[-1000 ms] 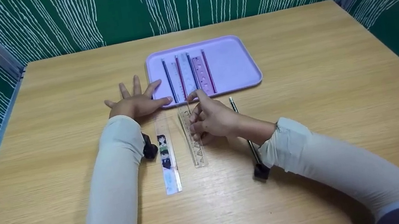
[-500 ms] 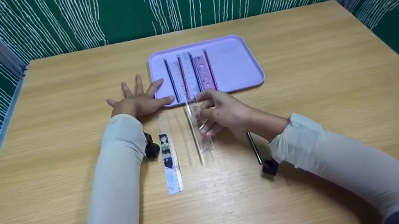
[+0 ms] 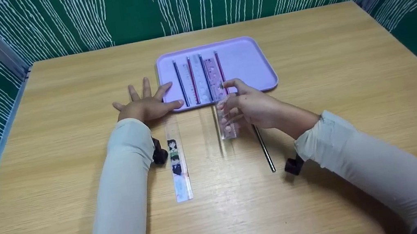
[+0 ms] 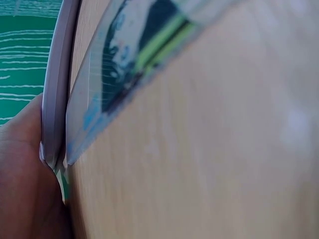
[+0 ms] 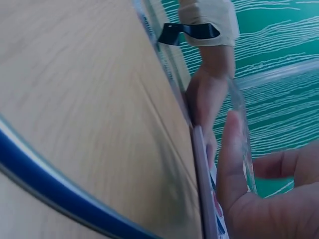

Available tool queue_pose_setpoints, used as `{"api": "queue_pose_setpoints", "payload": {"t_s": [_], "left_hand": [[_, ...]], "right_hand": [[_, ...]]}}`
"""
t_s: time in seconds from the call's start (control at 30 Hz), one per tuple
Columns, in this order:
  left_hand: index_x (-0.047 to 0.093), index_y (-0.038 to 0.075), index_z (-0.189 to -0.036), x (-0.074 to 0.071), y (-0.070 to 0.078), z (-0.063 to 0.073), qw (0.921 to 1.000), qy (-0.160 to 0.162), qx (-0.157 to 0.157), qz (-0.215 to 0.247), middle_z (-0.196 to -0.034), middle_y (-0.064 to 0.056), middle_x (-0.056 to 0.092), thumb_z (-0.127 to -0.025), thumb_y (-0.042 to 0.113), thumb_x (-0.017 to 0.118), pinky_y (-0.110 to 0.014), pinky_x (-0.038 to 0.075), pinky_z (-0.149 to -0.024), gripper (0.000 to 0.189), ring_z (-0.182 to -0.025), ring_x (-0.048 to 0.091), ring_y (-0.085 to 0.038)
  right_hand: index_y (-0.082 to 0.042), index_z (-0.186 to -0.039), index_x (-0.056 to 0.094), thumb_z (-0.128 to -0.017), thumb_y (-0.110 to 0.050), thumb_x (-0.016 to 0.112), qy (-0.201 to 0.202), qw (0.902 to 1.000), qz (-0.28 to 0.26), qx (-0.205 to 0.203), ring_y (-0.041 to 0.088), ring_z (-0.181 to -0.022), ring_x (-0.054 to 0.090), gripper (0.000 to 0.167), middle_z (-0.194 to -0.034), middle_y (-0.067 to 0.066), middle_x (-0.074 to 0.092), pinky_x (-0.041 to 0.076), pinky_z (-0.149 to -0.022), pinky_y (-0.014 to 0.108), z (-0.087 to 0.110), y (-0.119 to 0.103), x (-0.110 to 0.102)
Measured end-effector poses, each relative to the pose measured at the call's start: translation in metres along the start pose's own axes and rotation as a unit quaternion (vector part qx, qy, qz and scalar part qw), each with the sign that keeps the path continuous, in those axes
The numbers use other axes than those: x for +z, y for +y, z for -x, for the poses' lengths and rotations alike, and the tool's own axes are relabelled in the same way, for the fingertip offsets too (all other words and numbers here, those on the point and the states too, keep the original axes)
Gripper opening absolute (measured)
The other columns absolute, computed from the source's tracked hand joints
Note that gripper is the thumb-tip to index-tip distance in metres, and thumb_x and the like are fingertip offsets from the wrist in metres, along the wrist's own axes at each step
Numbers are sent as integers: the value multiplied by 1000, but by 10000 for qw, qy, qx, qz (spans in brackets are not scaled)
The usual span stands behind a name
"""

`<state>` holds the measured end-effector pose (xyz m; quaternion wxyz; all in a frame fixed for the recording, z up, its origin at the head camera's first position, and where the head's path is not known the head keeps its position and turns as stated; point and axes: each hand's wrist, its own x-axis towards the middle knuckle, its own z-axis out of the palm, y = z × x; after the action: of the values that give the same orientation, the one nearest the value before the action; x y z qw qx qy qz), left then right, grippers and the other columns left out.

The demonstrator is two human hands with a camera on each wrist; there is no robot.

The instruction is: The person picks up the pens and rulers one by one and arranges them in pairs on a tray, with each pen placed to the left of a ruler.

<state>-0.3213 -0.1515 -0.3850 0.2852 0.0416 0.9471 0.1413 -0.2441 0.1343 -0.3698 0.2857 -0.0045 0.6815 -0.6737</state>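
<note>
My right hand [image 3: 256, 105] pinches a clear plastic ruler [image 3: 228, 128], held above the table and overlapping the front edge of the purple tray [image 3: 248, 65]. In the right wrist view the ruler [image 5: 241, 114] is seen nearly edge-on between thumb and fingers. My left hand [image 3: 147, 105] lies spread at the tray's left front corner, thumb and forefinger over the rim. Inside the tray, pencils alternate with rulers: a clear one [image 3: 187, 79], a pale blue one [image 3: 200, 79] and a pink one [image 3: 212, 76]. Several pencils, dark and red, lie lengthwise.
A clear ruler with cartoon figures [image 3: 177, 169] lies on the wooden table [image 3: 64, 89] just right of the left wrist. Under the right wrist lies a dark pencil [image 3: 265, 150], its far end hidden by the hand. Green walls with white streaks [image 3: 127, 13] stand behind the table.
My right hand has lifted the clear ruler off the table and carried it right and forward to the tray's front edge. The left hand keeps its place.
</note>
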Motion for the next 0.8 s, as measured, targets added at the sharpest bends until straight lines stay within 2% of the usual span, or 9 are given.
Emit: {"api": "queue_pose_setpoints", "payload": {"t_s": [0.1,0.2,0.3,0.47,0.63,0.8], "left_hand": [[-8,59,-156,1,0,0,10000,5,2,24,-165,0,-37,-79,95,36,-88,-23,-97,95,-146,-39,-46],[-9,59,-156,1,0,0,10000,6,14,22,-165,0,-37,-80,95,36,-88,-23,-98,95,-146,-39,-46],[-9,59,-155,1,0,1,10000,11,18,16,-165,0,-37,-80,95,35,-87,-23,-98,95,-146,-38,-46],[-8,59,-155,0,0,1,10000,29,1,30,-165,-1,-36,-80,95,35,-87,-23,-98,94,-146,-38,-46],[-7,59,-156,0,0,1,10000,35,-40,53,-166,-1,-36,-80,94,37,-87,-23,-98,94,-147,-38,-47],[-8,59,-156,0,2,1,10000,0,-62,51,-165,0,-36,-80,94,37,-87,-22,-100,94,-147,-38,-46]], "right_hand": [[-22,-158,14,-91,7,58,-125,9998,135,-69,24,-88,66,85,-119,11,54,62,-77,36,2,-1,-6],[-20,-158,16,-89,9,63,-153,9996,231,-75,22,-86,66,89,-121,9,54,60,-74,33,3,0,-11],[-16,-156,22,-90,8,65,-54,9997,208,-112,20,-84,65,82,-118,8,55,60,-70,29,1,0,-15],[-12,-150,32,-94,7,59,268,9991,-11,-329,21,-82,65,65,-111,8,56,63,-68,30,-6,-1,-25],[-13,-151,32,-98,3,58,454,9985,-85,-309,21,-81,68,60,-115,7,53,63,-68,30,-16,-3,-39],[-20,-150,34,-102,-2,57,704,9974,-19,-124,22,-89,68,57,-122,7,50,63,-69,29,-24,-8,-53]]}}
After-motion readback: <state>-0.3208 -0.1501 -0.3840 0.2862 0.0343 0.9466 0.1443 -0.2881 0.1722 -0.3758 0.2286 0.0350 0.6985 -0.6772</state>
